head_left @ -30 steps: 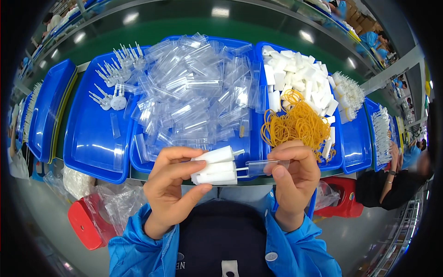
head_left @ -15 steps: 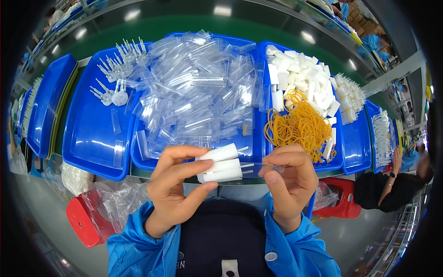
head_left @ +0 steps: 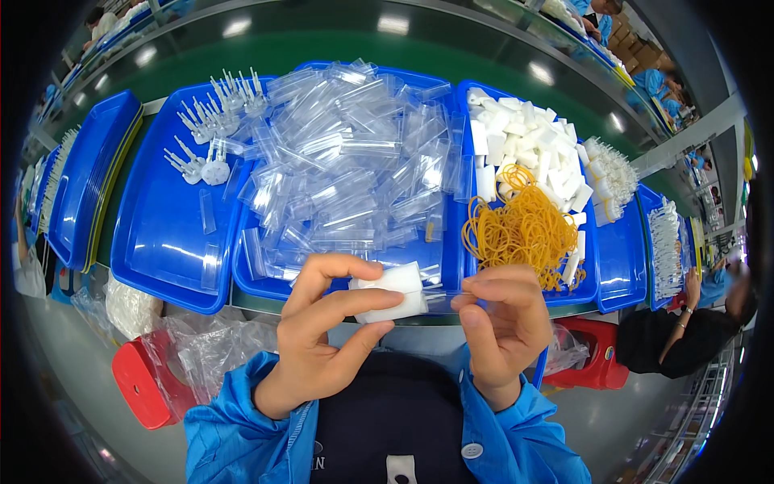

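Note:
Between the fingers and thumb of my left hand (head_left: 318, 343) is a bundle of white foam-like blocks (head_left: 409, 290), with thin white stems sticking out of its right end. My right hand (head_left: 506, 327) is closed in a pinch on a clear plastic sleeve (head_left: 439, 303), which reaches over to the stem end of the bundle. How far the sleeve covers a stem is hard to make out. Both hands are above the near edge of the trays, in front of my body.
A blue tray (head_left: 453, 254) ahead holds a heap of clear plastic sleeves (head_left: 347, 153). To its right lie white blocks (head_left: 524, 133) and yellow rubber bands (head_left: 524, 230). The left tray (head_left: 161, 278) carries white stemmed pieces (head_left: 214, 117). Red stools (head_left: 145, 387) flank me; a co-worker's arm (head_left: 681, 323) is far right.
My left hand has shifted slightly right and turned the bundle, so fewer blocks face up. The gap between bundle and right hand has narrowed. My right hand keeps its pinch.

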`<state>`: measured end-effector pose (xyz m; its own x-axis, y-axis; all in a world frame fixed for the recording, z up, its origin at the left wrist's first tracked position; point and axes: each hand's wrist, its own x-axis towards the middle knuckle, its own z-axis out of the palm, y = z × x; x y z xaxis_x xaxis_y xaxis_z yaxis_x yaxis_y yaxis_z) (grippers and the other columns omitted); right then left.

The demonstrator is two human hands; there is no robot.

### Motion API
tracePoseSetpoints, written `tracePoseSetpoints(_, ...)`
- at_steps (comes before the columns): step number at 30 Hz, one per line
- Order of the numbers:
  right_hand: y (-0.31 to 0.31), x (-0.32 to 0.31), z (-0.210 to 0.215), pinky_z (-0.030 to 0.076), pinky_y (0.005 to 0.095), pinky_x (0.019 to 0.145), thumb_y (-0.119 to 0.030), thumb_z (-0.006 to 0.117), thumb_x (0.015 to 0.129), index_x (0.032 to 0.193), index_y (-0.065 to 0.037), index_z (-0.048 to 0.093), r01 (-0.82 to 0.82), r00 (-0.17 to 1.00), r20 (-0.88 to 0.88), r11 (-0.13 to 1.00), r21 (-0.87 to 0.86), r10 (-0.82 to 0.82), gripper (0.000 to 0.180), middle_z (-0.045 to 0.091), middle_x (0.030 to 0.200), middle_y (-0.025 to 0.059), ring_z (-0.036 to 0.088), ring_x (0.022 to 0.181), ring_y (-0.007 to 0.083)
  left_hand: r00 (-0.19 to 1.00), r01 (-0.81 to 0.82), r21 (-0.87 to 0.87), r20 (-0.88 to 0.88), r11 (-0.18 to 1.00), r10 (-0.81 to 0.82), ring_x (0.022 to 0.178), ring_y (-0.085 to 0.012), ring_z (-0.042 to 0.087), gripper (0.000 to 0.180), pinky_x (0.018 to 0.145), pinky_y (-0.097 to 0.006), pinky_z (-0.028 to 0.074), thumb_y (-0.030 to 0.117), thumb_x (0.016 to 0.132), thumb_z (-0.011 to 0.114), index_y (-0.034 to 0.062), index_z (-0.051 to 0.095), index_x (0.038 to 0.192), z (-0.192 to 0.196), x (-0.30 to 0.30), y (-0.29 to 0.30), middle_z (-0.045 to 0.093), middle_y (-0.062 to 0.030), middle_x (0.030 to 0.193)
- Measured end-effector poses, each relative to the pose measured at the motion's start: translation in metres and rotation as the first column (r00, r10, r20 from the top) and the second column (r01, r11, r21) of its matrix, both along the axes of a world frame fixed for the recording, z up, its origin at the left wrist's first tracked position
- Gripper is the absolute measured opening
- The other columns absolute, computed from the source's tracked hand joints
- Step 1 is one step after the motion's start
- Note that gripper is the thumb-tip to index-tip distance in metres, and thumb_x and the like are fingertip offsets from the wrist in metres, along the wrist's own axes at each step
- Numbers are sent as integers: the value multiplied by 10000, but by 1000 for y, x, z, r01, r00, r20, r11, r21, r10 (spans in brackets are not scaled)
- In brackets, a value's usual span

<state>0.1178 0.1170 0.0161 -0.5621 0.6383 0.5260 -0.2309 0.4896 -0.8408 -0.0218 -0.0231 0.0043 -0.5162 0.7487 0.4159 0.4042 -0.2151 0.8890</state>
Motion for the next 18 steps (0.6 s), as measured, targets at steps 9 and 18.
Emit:
tracePoseSetpoints(9, 11, -7, -3, 471, 274, 746, 48, 708, 766, 1132, 54, 566, -102, 992, 52, 976, -195, 114, 393, 635, 982, 137, 613, 818, 179, 994, 3, -29, -107, 1000, -6, 1094, -284, 562, 343, 902, -371, 491, -64, 691, 738, -8, 690, 1026, 1, 1, 1, 537, -162, 1137)
tracePoseSetpoints(18, -10, -20, 1, 368, 410, 957, -279, 894, 602, 1336, 35, 377, 109, 952, 233, 933, 342, -197, 951, 305, 1298, 196, 372, 1196, 329, 898, -190, 220, -355, 957, 260, 959, -322, 675, 434, 801, -360, 552, -81, 642, 754, -60, 663, 1066, -13, 19, 16, 658, -214, 1103)
